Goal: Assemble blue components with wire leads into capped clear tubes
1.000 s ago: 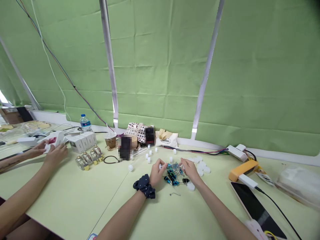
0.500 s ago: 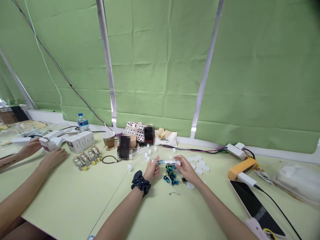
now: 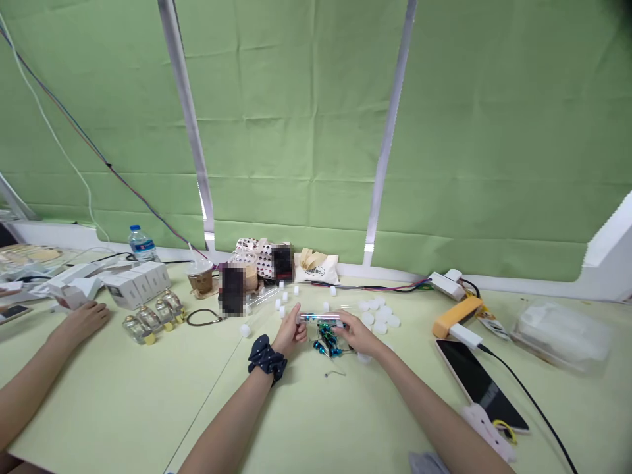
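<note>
A clear tube [image 3: 320,318] with blue, shiny contents lies level between my two hands. My left hand [image 3: 290,333], with a dark dotted scrunchie [image 3: 267,359] at the wrist, is closed around its left end. Fingers of my right hand [image 3: 359,334] pinch the right end; whether a cap is there is hidden. Below the tube lies a pile of small blue-green metallic pieces [image 3: 328,343] on thin stems. Round white caps [image 3: 380,315] are gathered right of my right hand. Smaller white caps [image 3: 278,304] stand behind my left hand, near empty clear tubes [image 3: 261,298].
A co-worker's hand [image 3: 85,321] rests at left by white boxes [image 3: 141,284] and several small glass bottles [image 3: 153,317]. At right are a tablet-like black device [image 3: 481,385], an orange block [image 3: 457,317], a power strip [image 3: 447,286] and a clear plastic container [image 3: 560,334]. A drink cup [image 3: 200,278] stands at the back.
The view has turned slightly right, so everything sits further left. My right hand's fingers have closed in over the tube's right end, where a white cap showed before.
</note>
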The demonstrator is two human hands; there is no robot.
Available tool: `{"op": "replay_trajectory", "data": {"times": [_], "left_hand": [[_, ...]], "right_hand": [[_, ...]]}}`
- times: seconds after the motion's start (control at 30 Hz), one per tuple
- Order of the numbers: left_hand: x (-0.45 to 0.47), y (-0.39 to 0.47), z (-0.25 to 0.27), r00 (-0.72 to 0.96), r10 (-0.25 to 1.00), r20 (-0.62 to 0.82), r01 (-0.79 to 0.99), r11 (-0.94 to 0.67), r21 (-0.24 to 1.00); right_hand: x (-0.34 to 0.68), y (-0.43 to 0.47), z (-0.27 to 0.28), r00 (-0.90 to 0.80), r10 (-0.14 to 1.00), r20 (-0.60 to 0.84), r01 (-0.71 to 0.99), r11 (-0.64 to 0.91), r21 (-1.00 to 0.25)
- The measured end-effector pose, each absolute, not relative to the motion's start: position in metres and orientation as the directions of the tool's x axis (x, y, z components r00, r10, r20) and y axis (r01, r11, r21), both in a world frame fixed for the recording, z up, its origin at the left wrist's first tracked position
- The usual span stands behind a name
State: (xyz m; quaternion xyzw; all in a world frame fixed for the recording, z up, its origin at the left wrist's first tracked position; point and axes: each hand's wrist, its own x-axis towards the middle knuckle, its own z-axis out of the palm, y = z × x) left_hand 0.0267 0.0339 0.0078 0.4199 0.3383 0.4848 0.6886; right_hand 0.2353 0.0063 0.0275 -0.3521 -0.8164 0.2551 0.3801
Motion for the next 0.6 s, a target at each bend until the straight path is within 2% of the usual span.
{"op": "replay_trajectory", "data": {"times": [0.33, 0.5, 0.6], "left_hand": [[0.024, 0.038, 0.009, 0.147, 0.986, 0.075, -0.447, -0.001, 0.895], [0.020, 0.042, 0.009, 0.024, 0.994, 0.104, -0.461, -0.081, 0.884], [0.018, 0.043, 0.010, -0.009, 0.990, 0.139, -0.471, -0.127, 0.873]], "right_hand": [[0.249, 0.013, 0.025, -0.401, 0.817, 0.415, 0.402, 0.564, -0.722], [0.257, 0.017, 0.019, -0.296, 0.870, 0.395, 0.524, 0.494, -0.694], [0.261, 0.020, 0.015, -0.294, 0.878, 0.378, 0.578, 0.479, -0.660]]}}
